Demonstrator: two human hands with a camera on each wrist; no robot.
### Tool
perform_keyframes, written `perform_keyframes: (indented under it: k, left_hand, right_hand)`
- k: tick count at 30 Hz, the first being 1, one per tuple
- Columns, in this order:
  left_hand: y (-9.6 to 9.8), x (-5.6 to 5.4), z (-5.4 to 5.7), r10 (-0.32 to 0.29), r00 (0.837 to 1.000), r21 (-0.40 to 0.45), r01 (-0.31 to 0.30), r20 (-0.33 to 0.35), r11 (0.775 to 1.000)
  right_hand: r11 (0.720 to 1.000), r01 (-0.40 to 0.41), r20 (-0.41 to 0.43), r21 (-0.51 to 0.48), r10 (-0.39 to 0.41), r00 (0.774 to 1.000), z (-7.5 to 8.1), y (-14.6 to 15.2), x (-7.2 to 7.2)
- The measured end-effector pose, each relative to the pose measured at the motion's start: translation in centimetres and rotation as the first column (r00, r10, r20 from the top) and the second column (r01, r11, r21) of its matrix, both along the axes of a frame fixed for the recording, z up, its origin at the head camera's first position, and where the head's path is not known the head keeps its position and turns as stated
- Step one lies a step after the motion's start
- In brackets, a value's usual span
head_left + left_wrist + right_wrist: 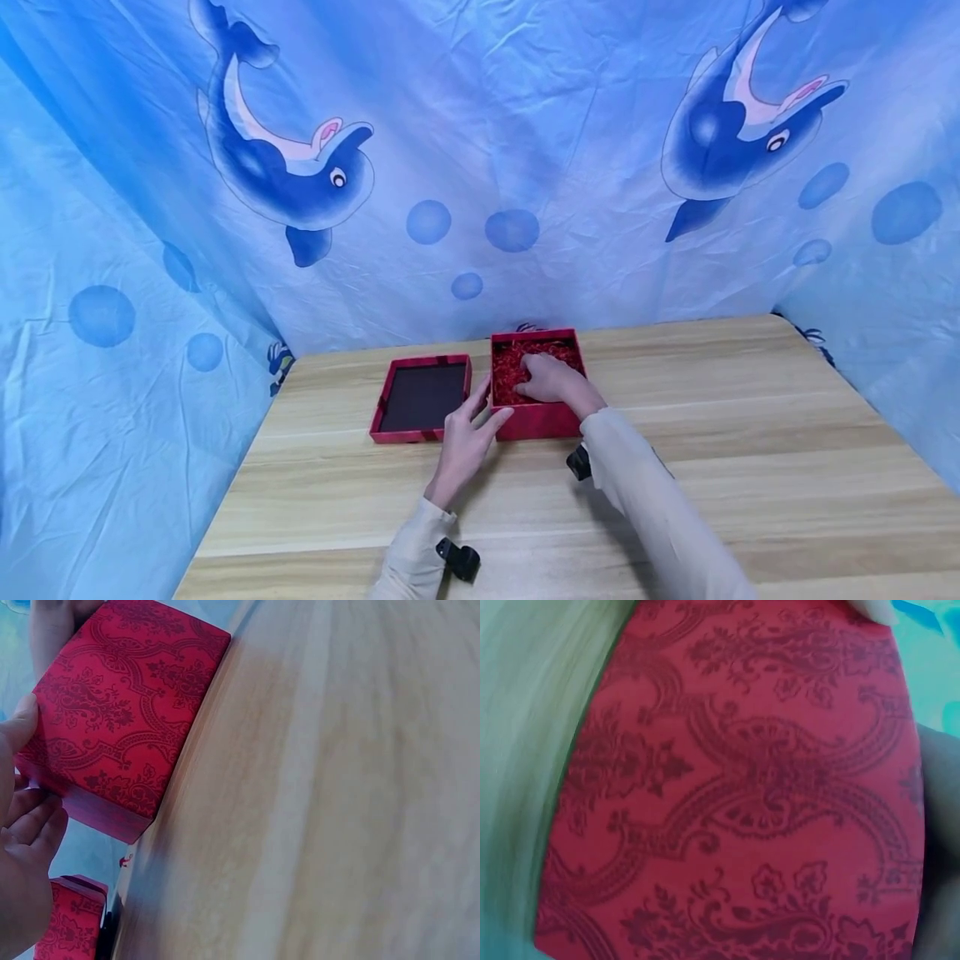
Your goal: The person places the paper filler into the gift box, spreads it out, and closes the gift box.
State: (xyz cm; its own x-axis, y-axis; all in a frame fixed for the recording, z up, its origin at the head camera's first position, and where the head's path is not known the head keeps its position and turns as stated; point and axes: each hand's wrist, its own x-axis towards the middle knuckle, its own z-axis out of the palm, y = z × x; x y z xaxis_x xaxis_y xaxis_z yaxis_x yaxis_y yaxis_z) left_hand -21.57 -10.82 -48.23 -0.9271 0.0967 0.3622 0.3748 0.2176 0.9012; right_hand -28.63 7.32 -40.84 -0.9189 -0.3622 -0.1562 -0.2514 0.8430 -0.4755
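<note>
Desk (750, 433), pale wood-grain: extended from the bottom edge to mid-frame. Left hand (463, 446), lower centre: laid against the near left corner of the box, thumb at the front wall, fingers nearly straight along the left wall; no closed grip shown.

Square red box (540, 422) with darker scrollwork, centre of frame: set upright, its lid off, its front edge run nearly crosswise. Right hand (553, 380), entered over the near right part of the box: fingers bent down into the filling; whether anything is gripped cannot be told.

Shredded red filling (506, 367): held inside the box, directly under the right hand, which is the nearer; separated from the left hand by the box wall. On this downward relation the coming move is judged to turn.

Shallow red lid with black interior (423, 400), left of centre: laid hollow side up, beside the box.
</note>
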Motion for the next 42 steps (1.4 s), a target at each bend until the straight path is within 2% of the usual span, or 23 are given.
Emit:
perform_keyframes:
  k: [5, 8, 10, 13, 20, 25, 30, 33, 35, 39, 42]
  left_hand:
    - [0.0, 0.0, -0.1, -0.001, 1.0, -0.015, 0.001, 0.004, 1.0]
    - [0.0, -0.1, -0.2, -0.007, 1.0, -0.005, 0.007, 0.0, 1.0]
    - [0.0, -0.1, -0.2, -0.009, 1.0, 0.003, 0.009, -0.006, 1.0]
    - [-0.1, -0.2, -0.3, -0.008, 1.0, 0.009, 0.008, -0.014, 1.0]
    - [0.0, -0.2, -0.2, 0.003, 1.0, -0.002, -0.003, -0.003, 1.0]
    - [0.1, -0.1, -0.1, -0.009, 1.0, 0.011, 0.01, -0.008, 1.0]
    - [0.0, -0.1, -0.1, -0.003, 1.0, -0.001, 0.003, -0.005, 1.0]
    - [-0.1, 0.0, -0.1, 0.006, 1.0, -0.008, -0.006, -0.005, 1.0]
    - [-0.2, 0.0, -0.1, 0.008, 1.0, -0.009, -0.008, -0.001, 1.0]
    - [-0.1, -0.1, -0.1, -0.002, 1.0, -0.005, 0.002, -0.001, 1.0]
    - [-0.1, -0.1, -0.1, -0.009, 1.0, 0.004, 0.009, -0.007, 1.0]
  right_hand:
    - [0.999, -0.037, 0.018, 0.022, 0.037, 0.999, 0.5, 0.4, 0.1]
    - [1.0, 0.01, -0.041, -0.012, -0.011, 0.999, 1.4, 0.6, 0.6]
    - [0.998, 0.047, -0.102, -0.029, -0.05, 0.993, 2.1, 0.7, 0.8]
    - [0.995, 0.093, -0.15, -0.03, -0.096, 0.984, 2.5, 0.5, 0.9]
    - [0.998, 0.065, -0.105, 0.014, -0.063, 0.992, 0.6, 0.4, 0.2]
    - [0.999, 0.045, -0.097, 0.011, -0.043, 0.994, 0.8, 0.6, 0.0]
    - [0.997, 0.075, -0.211, 0.029, -0.068, 0.975, 1.1, 0.1, 0.3]
    - [0.997, 0.066, -0.26, 0.044, -0.052, 0.964, 1.0, -0.5, 0.5]
    - [0.998, 0.041, -0.239, 0.049, -0.028, 0.971, 0.7, -0.8, 0.6]
    - [0.998, -0.025, -0.099, 0.051, 0.03, 0.995, 0.2, -1.1, 0.4]
    - [0.996, -0.077, -0.025, 0.051, 0.078, 0.997, -0.1, -0.9, 0.1]
